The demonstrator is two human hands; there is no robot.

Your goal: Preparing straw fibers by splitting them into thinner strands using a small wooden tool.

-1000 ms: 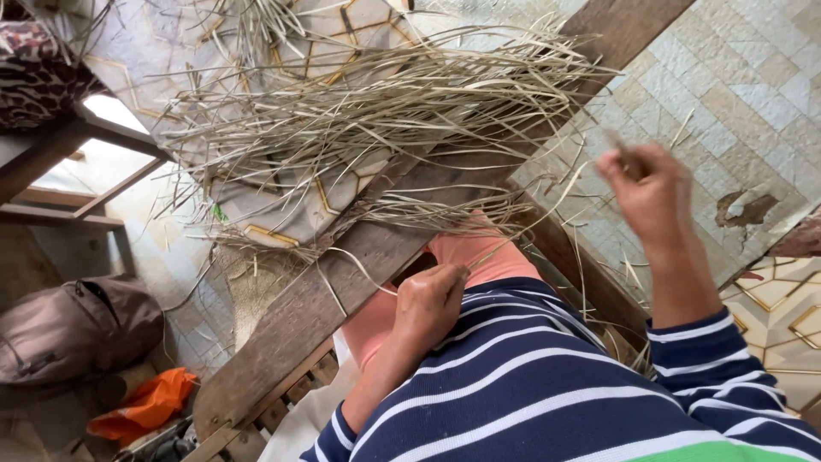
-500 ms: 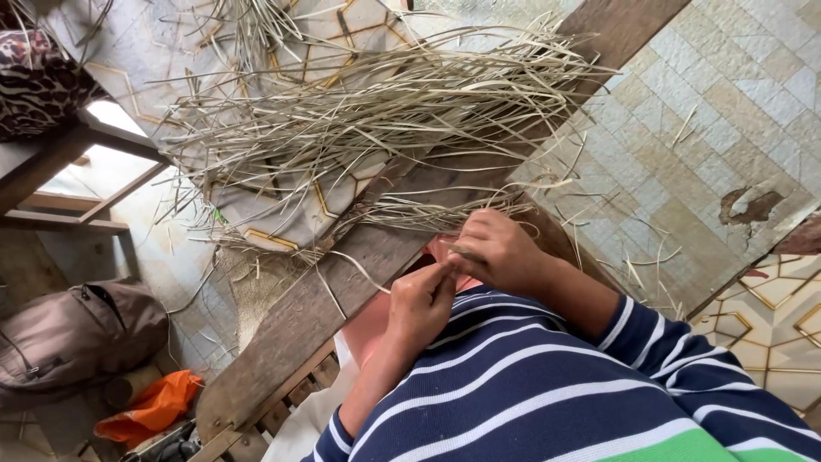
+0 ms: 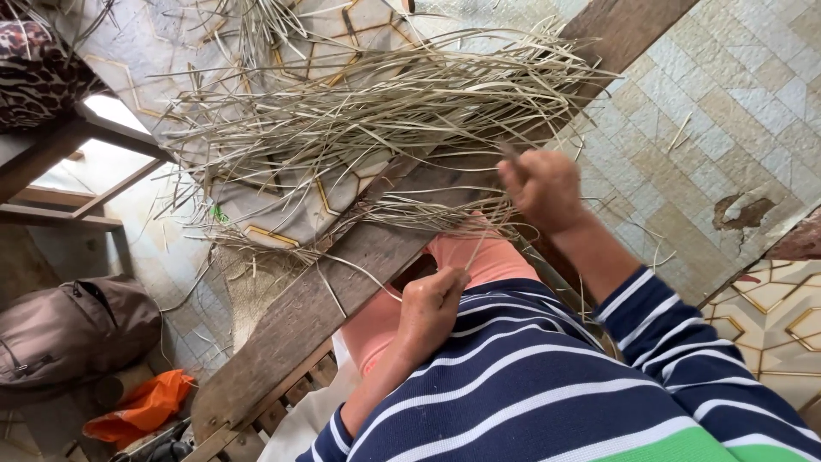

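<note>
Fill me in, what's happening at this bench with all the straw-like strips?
A person in a striped top sits at a wooden plank with a loose heap of dried leaf strips spread across it and the patterned mat beyond. The right hand is raised over the plank, pinching a thin strip. The left hand rests closed on the lap, gripping the near end of a strip. A brown bag and an orange cloth lie on the floor.
</note>
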